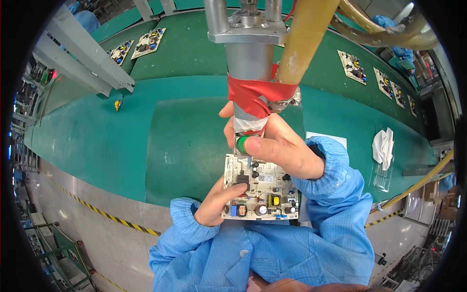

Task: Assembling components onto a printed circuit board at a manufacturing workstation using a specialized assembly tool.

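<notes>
My left hand (213, 205) grips a populated circuit board (266, 187) by its left edge, thumb on top among the components. The board carries capacitors, a yellow transformer, a copper coil and a white label. Over its far edge hangs a metal cylindrical tool (249, 62), wrapped in red tape (248, 95). My right hand (288, 147) is closed around the tool's lower end. Its thumb presses against or rests on a green button (241, 144); which one I cannot tell. The tool's tip is hidden, so contact with the board does not show.
A darker green mat (185, 146) lies on the bench. Behind it, a green conveyor (194, 46) bears several boards (352, 66). A thick yellow hose (306, 39) runs beside the tool. White cloth (383, 146) sits on a clear tray at right. A grey metal frame (82, 48) stands at left.
</notes>
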Motion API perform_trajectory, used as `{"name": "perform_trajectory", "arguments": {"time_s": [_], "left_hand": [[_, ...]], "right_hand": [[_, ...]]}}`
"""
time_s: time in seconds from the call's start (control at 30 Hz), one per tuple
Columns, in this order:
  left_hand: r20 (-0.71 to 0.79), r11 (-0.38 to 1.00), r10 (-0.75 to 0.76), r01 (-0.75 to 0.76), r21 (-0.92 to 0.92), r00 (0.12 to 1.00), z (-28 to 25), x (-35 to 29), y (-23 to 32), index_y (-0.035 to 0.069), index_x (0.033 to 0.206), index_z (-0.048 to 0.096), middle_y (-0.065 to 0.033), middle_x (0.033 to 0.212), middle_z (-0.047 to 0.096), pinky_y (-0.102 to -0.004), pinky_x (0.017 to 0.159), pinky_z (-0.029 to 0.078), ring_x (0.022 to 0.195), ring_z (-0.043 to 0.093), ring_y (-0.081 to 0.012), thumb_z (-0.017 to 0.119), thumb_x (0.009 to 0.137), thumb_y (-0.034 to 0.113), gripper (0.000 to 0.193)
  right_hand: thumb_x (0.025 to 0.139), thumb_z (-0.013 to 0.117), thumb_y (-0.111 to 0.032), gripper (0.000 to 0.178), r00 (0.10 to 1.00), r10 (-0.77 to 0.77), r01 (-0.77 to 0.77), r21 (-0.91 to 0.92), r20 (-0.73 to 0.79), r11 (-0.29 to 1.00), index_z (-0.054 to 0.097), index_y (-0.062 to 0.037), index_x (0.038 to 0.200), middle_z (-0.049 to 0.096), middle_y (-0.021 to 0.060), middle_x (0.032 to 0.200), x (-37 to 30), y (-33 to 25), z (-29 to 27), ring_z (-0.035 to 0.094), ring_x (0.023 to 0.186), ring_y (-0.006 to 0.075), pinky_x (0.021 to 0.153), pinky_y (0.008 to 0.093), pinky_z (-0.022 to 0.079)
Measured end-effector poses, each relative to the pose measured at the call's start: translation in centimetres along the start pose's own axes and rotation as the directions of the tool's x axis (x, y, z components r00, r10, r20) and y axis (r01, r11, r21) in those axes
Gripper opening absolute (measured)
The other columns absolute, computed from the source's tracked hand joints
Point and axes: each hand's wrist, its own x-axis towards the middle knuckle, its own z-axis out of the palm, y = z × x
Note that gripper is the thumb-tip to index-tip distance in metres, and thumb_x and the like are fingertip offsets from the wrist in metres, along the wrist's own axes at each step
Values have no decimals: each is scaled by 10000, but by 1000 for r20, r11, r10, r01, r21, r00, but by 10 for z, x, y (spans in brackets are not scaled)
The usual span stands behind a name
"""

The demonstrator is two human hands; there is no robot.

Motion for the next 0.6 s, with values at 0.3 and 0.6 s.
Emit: {"name": "perform_trajectory", "arguments": {"time_s": [0.3, 0.6], "left_hand": [[26, 998, -25, 26, -57, 999, -2, -2, 3, 6, 1392, 321, -132, 1302, 520, -341, 959, 466, 1146, 555, -202, 542, 921, 151, 540], [-6, 994, 93, -92, 66, 996, 0, -2, 0, -1, 1412, 275, -122, 1296, 507, -340, 978, 444, 1171, 522, -196, 558, 901, 92, 592]], "right_hand": [[863, 609, -436, 646, 1000, 24, -24, 18, -13, 1000, 371, -24, 1300, 521, 71, 978, -1, 1, 1, 480, 871, 111, 763, 269, 393], [862, 614, -420, 642, 999, 45, -45, 34, -19, 998, 365, -22, 1300, 515, 81, 981, -3, 2, 5, 485, 890, 122, 774, 273, 397]]}}
